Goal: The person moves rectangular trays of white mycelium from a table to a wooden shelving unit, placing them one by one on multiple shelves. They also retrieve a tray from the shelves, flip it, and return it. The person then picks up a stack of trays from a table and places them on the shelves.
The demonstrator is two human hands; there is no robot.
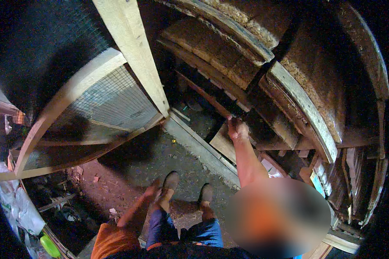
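Note:
My right arm reaches forward and my right hand (237,128) is closed around the near end of a long, thin reddish-brown wooden stick (203,93). The stick runs away to the far left, under the lower edge of the wooden shelves. Beneath that hand a pale flat board (224,146) is partly hidden by my forearm. My left hand (152,189) hangs low beside my left leg, apart from the things around it; its fingers are too dim and smeared to make out.
A wood-framed wire mesh door (116,101) stands at the left, against a pale upright post (136,47). Tiered wooden shelves (300,105) with shavings fill the right. A concrete sill (199,146) crosses the dirt floor (129,166). A green object (50,246) lies lower left.

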